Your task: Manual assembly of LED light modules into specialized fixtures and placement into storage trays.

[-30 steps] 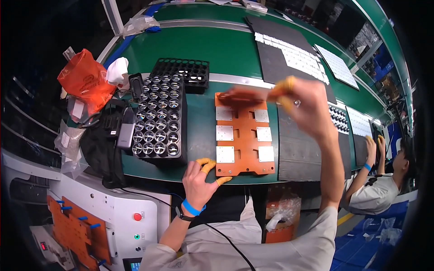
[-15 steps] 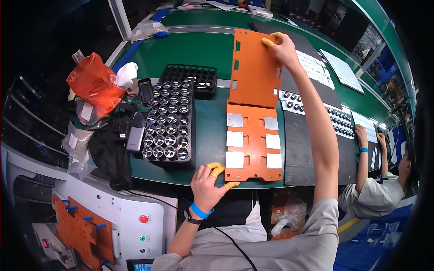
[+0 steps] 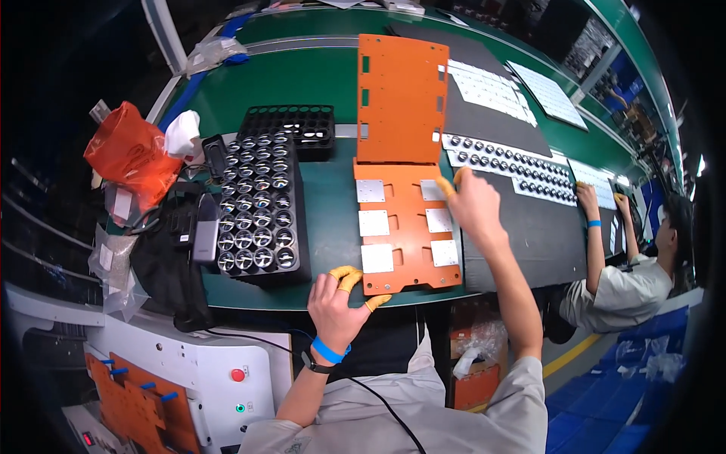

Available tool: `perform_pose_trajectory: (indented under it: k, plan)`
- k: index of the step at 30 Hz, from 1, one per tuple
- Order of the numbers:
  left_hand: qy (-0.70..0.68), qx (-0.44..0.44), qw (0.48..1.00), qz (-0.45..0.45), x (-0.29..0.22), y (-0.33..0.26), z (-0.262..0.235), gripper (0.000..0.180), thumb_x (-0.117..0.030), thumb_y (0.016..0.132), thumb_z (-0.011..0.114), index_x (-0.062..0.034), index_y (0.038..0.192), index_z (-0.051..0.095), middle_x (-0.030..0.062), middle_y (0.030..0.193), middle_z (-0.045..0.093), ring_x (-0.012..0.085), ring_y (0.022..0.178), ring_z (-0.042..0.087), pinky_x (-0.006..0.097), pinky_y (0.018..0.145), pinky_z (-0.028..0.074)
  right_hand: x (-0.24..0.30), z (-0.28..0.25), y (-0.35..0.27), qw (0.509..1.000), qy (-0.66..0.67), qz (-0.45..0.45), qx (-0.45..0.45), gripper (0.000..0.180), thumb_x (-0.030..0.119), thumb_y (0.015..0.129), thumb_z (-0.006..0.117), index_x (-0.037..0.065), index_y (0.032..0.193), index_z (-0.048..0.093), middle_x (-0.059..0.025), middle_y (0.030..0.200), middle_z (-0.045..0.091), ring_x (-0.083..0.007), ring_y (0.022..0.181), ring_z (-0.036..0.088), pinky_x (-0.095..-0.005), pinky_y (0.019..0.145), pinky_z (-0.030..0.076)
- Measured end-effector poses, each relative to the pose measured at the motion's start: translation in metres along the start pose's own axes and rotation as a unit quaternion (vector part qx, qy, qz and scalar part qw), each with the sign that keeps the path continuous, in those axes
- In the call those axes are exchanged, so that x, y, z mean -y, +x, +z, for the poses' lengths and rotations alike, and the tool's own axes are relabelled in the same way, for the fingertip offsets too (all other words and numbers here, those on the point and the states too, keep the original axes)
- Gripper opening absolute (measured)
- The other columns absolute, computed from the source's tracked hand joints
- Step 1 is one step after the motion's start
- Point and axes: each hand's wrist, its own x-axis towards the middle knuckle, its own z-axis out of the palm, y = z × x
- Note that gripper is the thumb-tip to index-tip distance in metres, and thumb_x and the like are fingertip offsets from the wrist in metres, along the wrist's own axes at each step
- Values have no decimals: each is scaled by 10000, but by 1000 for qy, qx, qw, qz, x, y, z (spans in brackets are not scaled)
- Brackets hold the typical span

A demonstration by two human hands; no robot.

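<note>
Orange slotted fixture (image 3: 409, 227); square silvery plates (image 3: 373, 223); left hand (image 3: 335, 306) alongside.

An orange fixture base (image 3: 412, 261) is laid flat on the green counter (image 3: 333, 246). Six squarish silvery-white plates (image 3: 377, 258) are set on it in two columns of three. The slotted orange lid (image 3: 402, 98) is opened out beyond the far edge.

Left hand (image 3: 333, 312) low, thumb (image 3: 376, 303) and fingers (image 3: 349, 278) apart, right hand (image 3: 476, 204) farther forward, fingers bent, right forearm (image 3: 516, 291) extended
</note>
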Motion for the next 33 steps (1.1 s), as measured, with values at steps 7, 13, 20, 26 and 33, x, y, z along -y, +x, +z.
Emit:
perform_pose_trajectory:
  k: [7,13,20,26,33]
  plan:
    - [-18,12,1000,8,-5,3,2,541,-325,586,956,-4,953,721,84,995,662,295,903,614,416,761,515,1,26,-26,989,133,57,3,277,265,995,599,3,933,665,-259,807,685,-463,835,661,-544,720,510]
    - [-1,2,1000,9,-4,1,4,526,-349,595,948,-33,953,727,49,978,655,267,875,604,394,739,511,-19,38,-19,949,308,57,25,330,255,1005,608,-43,883,677,-275,756,657,-471,718,621,-506,665,482]
    - [14,-9,1000,12,-2,2,2,523,-373,600,947,-34,934,730,44,967,663,261,854,606,387,719,516,-42,49,-4,877,455,45,147,355,276,1027,633,-24,839,665,-31,684,629,-65,666,566,-309,573,443]
    - [0,18,1000,9,-1,1,5,562,-377,594,952,0,949,736,75,973,666,280,883,620,398,741,523,-29,-32,-8,839,531,-8,116,306,189,1031,634,41,766,595,106,667,460,9,608,356,-228,505,256]
    - [12,-10,999,31,-3,4,9,517,-337,590,954,-7,920,731,74,949,668,291,831,611,406,686,511,-112,-56,3,989,30,-139,38,268,253,939,647,21,809,610,-204,672,639,-429,665,643,-516,606,501]
